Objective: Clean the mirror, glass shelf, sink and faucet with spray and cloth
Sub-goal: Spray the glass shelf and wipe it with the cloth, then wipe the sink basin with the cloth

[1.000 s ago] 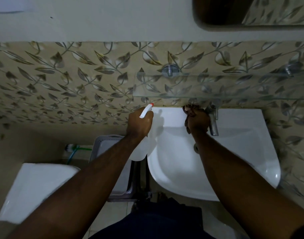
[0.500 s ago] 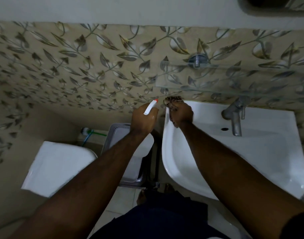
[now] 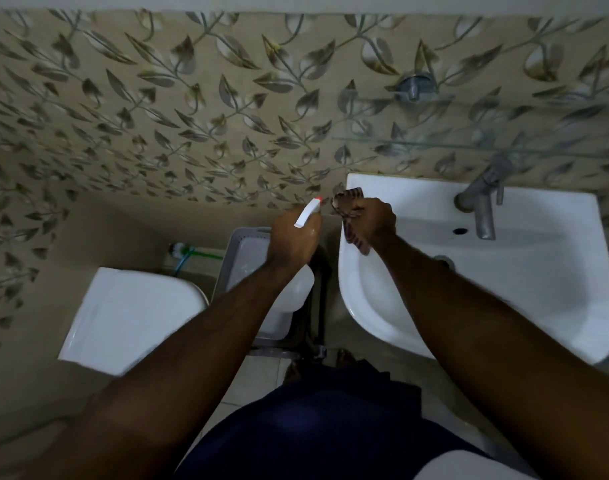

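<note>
My left hand grips a white spray bottle whose nozzle with a red tip points up, just left of the sink. My right hand holds a dark striped cloth pressed on the back left corner of the white sink. The metal faucet stands at the sink's back, to the right of my right hand. Above it a glass shelf juts from the leaf-patterned wall on a round metal bracket. The mirror is out of view.
A white toilet cistern lid sits at lower left. Between it and the sink stands a grey plastic basket. A green and blue hose lies by the wall. My dark clothing fills the bottom middle of the view.
My right hand with the cloth slid left from beside the faucet to the sink's back left corner. The view swung down and left, so the mirror left the frame.
</note>
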